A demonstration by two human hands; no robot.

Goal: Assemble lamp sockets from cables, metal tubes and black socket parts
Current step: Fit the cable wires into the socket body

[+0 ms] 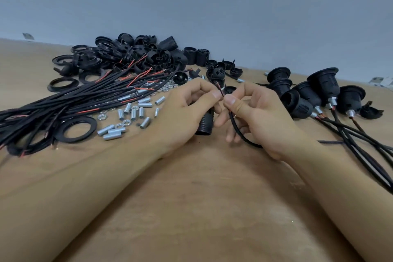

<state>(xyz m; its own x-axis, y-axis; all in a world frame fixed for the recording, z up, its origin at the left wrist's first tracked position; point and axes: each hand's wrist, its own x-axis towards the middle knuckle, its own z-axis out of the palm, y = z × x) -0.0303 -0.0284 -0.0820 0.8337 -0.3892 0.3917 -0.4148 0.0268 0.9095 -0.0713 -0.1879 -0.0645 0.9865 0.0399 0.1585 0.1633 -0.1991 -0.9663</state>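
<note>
My left hand grips a black threaded socket body against its palm, while its thumb and forefinger pinch the stripped red and black wire ends. My right hand pinches the same black cable just below those ends; the cable curves down under my right palm. Both hands meet above the middle of the brown table.
A bundle of black cables lies at left beside loose metal tubes, nuts and black rings. A heap of black socket parts sits at the back. Several assembled sockets with cables lie at right.
</note>
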